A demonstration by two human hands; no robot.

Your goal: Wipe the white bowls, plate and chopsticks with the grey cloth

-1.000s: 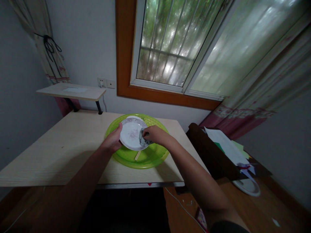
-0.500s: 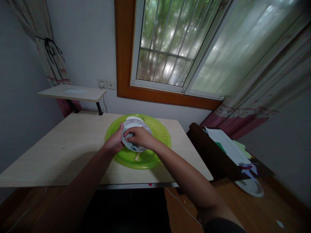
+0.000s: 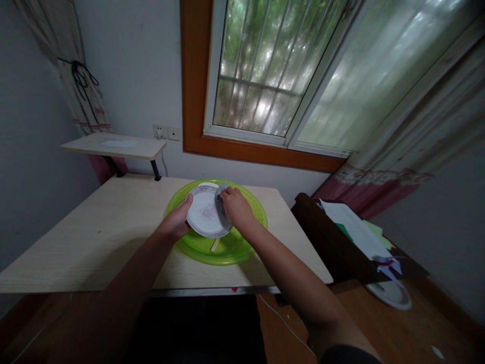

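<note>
A white plate (image 3: 204, 212) with a faint flower pattern is tilted toward me over a round green plastic tray (image 3: 231, 255). My left hand (image 3: 177, 221) grips the plate by its left edge, thumb on the rim. Closed on a grey cloth (image 3: 220, 197), my right hand (image 3: 237, 206) presses it against the plate's upper right rim. Behind the plate, the white edge of another dish (image 3: 207, 184) shows, mostly hidden. Below the plate a pale wooden stick (image 3: 215, 245), perhaps chopsticks, lies in the tray, its upper end covered.
The tray rests on a light wooden table (image 3: 125, 222). A small raised shelf (image 3: 87, 144) holding a paper stands at the back left. To the right, a dark brown cabinet (image 3: 322, 232) carries papers. A window (image 3: 265, 76) is behind the table.
My right hand has moved with the cloth from the plate's left inside to its upper right rim, uncovering the plate's middle. My left hand still grips the left edge.
</note>
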